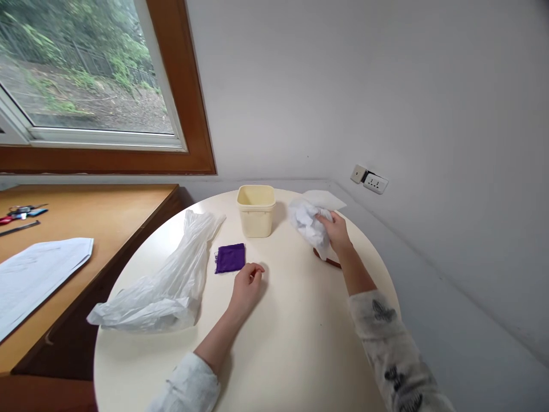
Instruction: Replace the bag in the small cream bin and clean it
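My right hand (337,230) grips a crumpled white sheet (309,222) at the right rear of the round table (291,343). Beneath that sheet, part of a reddish-brown object (332,262) shows; the rest of it is covered. Behind lies a flat white sheet (325,199). My left hand (249,280) rests near the table's middle with its fingers curled together and nothing visible in them. Just beyond it is a folded purple cloth (230,258). A cream square bin (256,220) stands upright at the back, open at the top.
A crumpled translucent plastic bag (167,286) lies along the table's left side, reaching past its edge. On the wooden desk (115,212) at left are papers (38,274) and scissors (21,212). Walls border the table behind and right, with a socket (376,183).
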`<action>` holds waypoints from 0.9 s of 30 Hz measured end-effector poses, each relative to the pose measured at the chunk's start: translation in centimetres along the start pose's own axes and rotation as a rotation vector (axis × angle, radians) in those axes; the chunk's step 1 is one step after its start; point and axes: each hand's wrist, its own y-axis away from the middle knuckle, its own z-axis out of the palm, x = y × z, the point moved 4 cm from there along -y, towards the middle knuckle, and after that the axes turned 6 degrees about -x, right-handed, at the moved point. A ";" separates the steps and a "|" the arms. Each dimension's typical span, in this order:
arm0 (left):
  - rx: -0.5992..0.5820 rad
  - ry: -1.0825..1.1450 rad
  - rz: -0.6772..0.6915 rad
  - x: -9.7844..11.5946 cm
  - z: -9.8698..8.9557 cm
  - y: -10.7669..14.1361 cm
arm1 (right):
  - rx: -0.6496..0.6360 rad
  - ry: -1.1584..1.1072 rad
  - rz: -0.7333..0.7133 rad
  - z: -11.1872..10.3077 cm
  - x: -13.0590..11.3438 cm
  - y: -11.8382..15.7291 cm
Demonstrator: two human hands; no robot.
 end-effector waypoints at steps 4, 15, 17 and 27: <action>-0.005 -0.042 0.009 0.1 0.0 -0.1 | 0.128 0.086 -0.039 0.7 0.5 -5.3; -0.033 -0.136 0.019 -0.3 0.3 -0.1 | 0.040 0.274 0.151 4.7 7.4 -9.8; -0.037 -0.139 0.025 -0.2 0.3 -0.1 | 0.018 0.285 0.169 4.8 8.1 -9.7; -0.036 -0.141 0.037 -0.1 0.2 0.0 | 0.036 0.335 0.113 3.2 6.7 -8.9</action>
